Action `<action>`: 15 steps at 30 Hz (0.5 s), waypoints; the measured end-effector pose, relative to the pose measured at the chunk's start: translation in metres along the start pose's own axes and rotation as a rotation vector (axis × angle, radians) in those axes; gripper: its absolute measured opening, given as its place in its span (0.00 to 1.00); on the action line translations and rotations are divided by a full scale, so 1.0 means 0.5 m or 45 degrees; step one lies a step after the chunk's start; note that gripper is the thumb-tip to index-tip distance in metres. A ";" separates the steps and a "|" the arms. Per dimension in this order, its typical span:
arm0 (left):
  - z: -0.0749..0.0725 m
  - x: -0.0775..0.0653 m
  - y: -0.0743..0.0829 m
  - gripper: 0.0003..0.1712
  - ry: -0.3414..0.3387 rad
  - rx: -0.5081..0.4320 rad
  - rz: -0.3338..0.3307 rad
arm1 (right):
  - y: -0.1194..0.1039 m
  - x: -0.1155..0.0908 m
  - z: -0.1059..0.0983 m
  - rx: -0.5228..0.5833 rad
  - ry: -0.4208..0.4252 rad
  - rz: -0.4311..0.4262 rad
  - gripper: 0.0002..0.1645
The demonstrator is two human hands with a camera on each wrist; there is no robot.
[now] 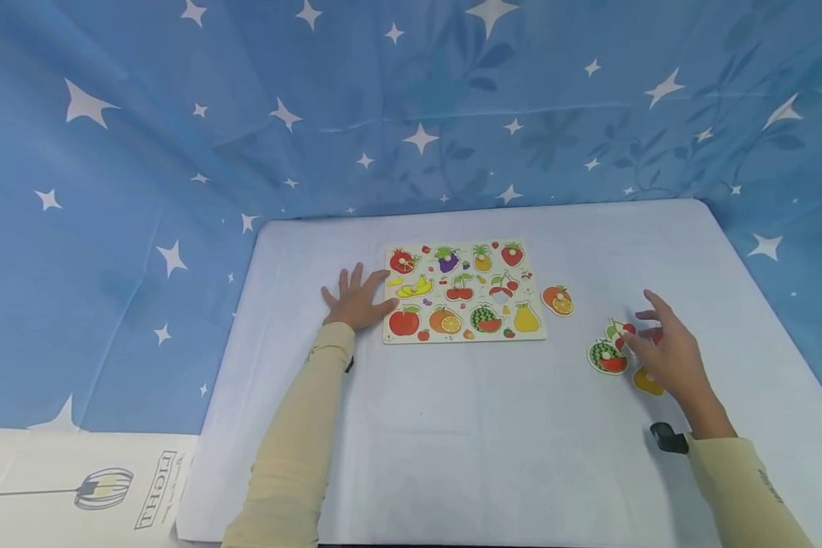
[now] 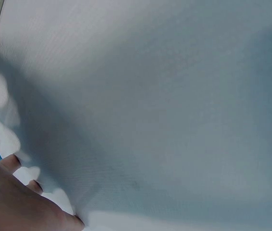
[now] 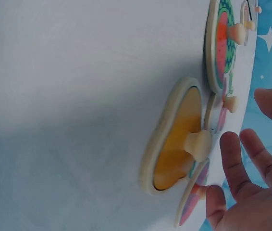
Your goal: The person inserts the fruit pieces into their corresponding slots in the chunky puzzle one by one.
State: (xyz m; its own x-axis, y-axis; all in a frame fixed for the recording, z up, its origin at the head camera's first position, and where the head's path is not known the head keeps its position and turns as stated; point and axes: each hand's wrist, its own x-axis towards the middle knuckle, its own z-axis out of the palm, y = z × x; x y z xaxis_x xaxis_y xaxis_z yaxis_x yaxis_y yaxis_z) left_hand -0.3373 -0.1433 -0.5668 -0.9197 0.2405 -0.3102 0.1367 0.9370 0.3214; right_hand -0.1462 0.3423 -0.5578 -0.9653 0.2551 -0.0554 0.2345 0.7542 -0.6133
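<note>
A fruit puzzle board lies on the table, printed with several rows of fruit. My left hand is spread at its left edge, with thumb and forefinger touching the board; in the left wrist view only part of this hand shows. My right hand hovers over loose knobbed pieces, fingers parted and holding nothing. Below it are a watermelon piece, a cherry piece and a yellow pear piece. A reddish piece is partly hidden behind the pear piece.
An orange piece lies just right of the board. The white-covered table meets a blue star-patterned cloth at the back and left. A cream cloth printed with a lamp is at the lower left.
</note>
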 end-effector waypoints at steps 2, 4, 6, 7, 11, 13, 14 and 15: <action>0.000 0.001 0.000 0.42 0.003 0.004 0.003 | 0.002 0.000 0.005 0.001 -0.007 0.028 0.53; -0.001 0.001 0.000 0.42 0.007 0.005 0.007 | 0.003 0.002 0.011 -0.006 -0.008 0.059 0.53; -0.001 0.001 -0.001 0.42 0.012 0.006 0.011 | 0.004 0.005 0.017 -0.016 -0.003 0.076 0.53; -0.001 0.001 -0.001 0.42 0.013 0.005 0.012 | 0.004 0.007 0.020 -0.025 0.009 0.076 0.53; 0.001 0.003 -0.003 0.42 0.015 0.009 0.016 | 0.006 0.011 0.030 -0.051 0.062 0.025 0.51; 0.002 0.003 -0.004 0.42 0.017 0.006 0.018 | 0.006 0.012 0.033 -0.061 0.093 -0.013 0.50; 0.002 0.003 -0.005 0.42 0.018 0.004 0.019 | 0.006 0.012 0.035 -0.064 0.105 -0.030 0.49; 0.002 0.003 -0.005 0.42 0.021 0.006 0.017 | 0.006 0.013 0.036 -0.071 0.117 -0.043 0.49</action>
State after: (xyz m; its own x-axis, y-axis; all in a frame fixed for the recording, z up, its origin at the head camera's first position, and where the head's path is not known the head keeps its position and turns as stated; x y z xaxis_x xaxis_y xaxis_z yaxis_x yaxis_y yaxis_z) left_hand -0.3387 -0.1451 -0.5692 -0.9238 0.2489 -0.2909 0.1507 0.9348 0.3215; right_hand -0.1537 0.3352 -0.5740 -0.9589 0.2812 0.0385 0.2104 0.7952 -0.5687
